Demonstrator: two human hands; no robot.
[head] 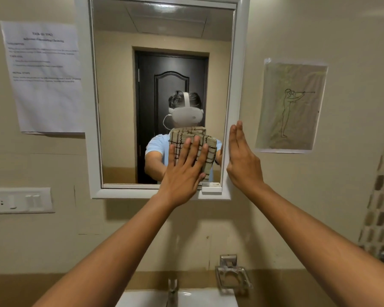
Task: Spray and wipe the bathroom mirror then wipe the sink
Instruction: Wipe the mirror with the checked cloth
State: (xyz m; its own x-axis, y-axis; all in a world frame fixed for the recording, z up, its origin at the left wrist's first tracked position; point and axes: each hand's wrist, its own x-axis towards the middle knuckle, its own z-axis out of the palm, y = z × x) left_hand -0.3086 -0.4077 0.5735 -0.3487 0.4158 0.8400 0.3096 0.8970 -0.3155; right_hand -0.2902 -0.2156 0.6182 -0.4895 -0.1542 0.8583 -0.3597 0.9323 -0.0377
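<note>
View: I have one head-worn wide-angle camera only.
Facing: forward at the mirror (162, 63), slightly downward.
Range: close, wall within arm's reach.
Lower edge: sink (208, 299) rim.
Overlap: none, single view.

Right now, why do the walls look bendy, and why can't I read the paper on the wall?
Head view: the wide-angle lens bows the mirror frame and tilts the edges; the paper has print too small and soft to read; a bright glare streak sits on the frame's top; the mirror's shadow falls on the wall below it; the left hand and cloth look sharp.
</note>
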